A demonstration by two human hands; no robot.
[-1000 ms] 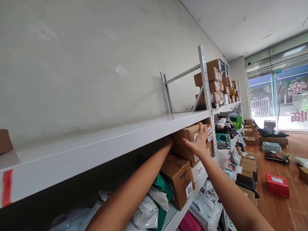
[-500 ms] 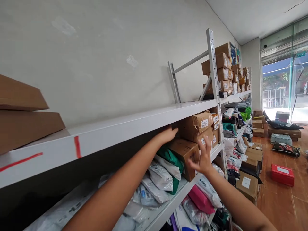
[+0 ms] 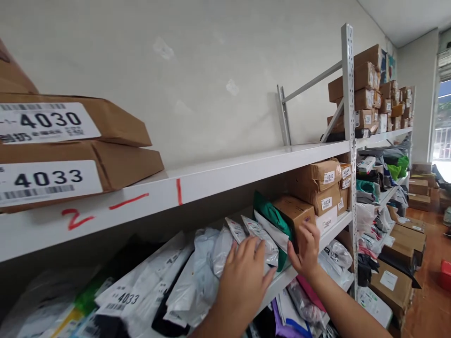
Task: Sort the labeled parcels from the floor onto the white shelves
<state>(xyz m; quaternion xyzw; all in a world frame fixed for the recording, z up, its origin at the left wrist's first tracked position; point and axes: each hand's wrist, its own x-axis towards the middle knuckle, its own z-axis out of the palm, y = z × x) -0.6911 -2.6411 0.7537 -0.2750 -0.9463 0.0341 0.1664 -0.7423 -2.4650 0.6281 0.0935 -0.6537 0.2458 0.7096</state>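
My left hand (image 3: 244, 277) lies over the white plastic mailers (image 3: 259, 234) on the middle shelf, fingers spread, its fingertips at their front. My right hand (image 3: 306, 251) is in front of a brown cardboard box (image 3: 294, 211), fingers loosely bent and thumb apart, with no object visible in its grasp. Its thumb is close to a white packet (image 3: 273, 230) beside a green plastic parcel (image 3: 264, 206). The green parcel leans against the box. More mailers stand in a slanted row to the left, among them one labelled 4033 (image 3: 132, 291).
Labelled boxes (image 3: 326, 178) stack against the metal upright (image 3: 348, 94). Two flat boxes (image 3: 130, 166) sit at the left of the top shelf (image 3: 225, 173). Bags (image 3: 292, 324) fill the shelf below. On the right, cartons (image 3: 391, 281) line the wooden floor (image 3: 430, 263).
My left hand has come down from the gap above the brown box onto the white mailers. My right hand stays near the box. The view has turned left.
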